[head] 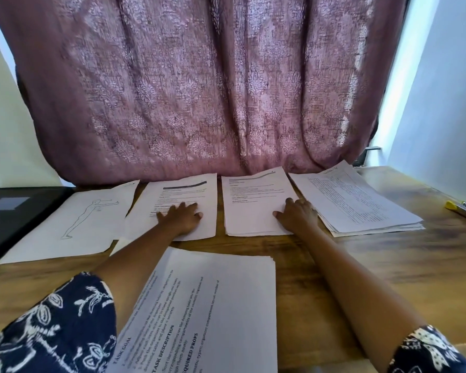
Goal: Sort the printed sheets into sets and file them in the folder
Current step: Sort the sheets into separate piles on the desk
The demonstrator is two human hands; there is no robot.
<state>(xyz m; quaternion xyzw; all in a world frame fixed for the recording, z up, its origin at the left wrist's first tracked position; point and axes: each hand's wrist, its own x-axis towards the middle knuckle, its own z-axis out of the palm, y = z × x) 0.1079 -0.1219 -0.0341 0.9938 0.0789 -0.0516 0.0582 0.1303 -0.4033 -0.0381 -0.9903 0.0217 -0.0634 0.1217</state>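
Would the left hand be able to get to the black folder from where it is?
Probably yes. The left hand lies flat on a sheet, holding nothing, and only the flat drawing sheet lies between it and the black folder.

Cut off at the left edge: black folder (8, 211). Cropped at the bottom: nearest stack of sheets (226, 305). Clipped at the right edge: yellow-tipped tool (462, 208). Too small to read: print on the rightmost pile (361, 200).
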